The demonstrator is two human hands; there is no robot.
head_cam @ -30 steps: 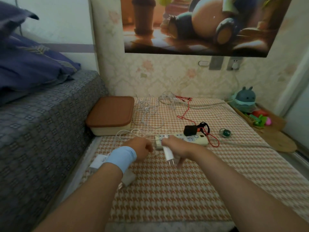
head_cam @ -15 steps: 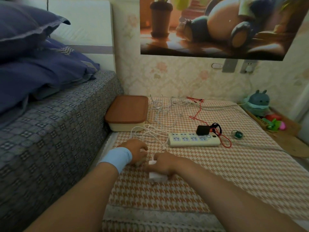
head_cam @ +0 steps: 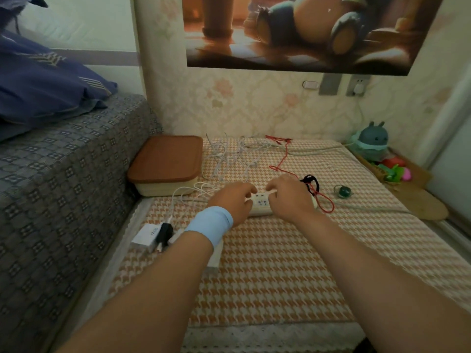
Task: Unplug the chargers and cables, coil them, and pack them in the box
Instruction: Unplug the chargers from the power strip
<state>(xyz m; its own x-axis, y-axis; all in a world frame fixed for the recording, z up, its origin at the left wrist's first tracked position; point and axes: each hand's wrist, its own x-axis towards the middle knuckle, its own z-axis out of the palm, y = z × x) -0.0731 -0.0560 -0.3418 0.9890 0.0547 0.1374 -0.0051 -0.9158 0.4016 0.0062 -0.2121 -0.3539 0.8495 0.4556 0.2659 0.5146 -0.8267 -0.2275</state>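
A white power strip [head_cam: 260, 204] lies on the checked cloth, and only its middle shows between my hands. My left hand [head_cam: 233, 200], with a blue wristband, grips the strip's left end with curled fingers. My right hand [head_cam: 290, 197] rests over the strip's right part with its fingers spread, and nothing shows in them. A black charger [head_cam: 309, 180] with a red cable [head_cam: 280, 165] sits just behind my right hand. The cream box with a brown lid [head_cam: 165, 161] stands closed at the left. Unplugged white chargers [head_cam: 145, 234] and a black charger [head_cam: 164, 231] lie by my left forearm.
Tangled white cables [head_cam: 229, 154] lie behind the strip near the wall. The patterned bed [head_cam: 63, 187] rises along the left. A small green object [head_cam: 342, 191] and the strip's grey cord [head_cam: 369, 208] lie to the right, with a plush toy [head_cam: 373, 141] in the far corner.
My right hand has let go of the white charger near the front edge. Both hands have moved forward onto the power strip.
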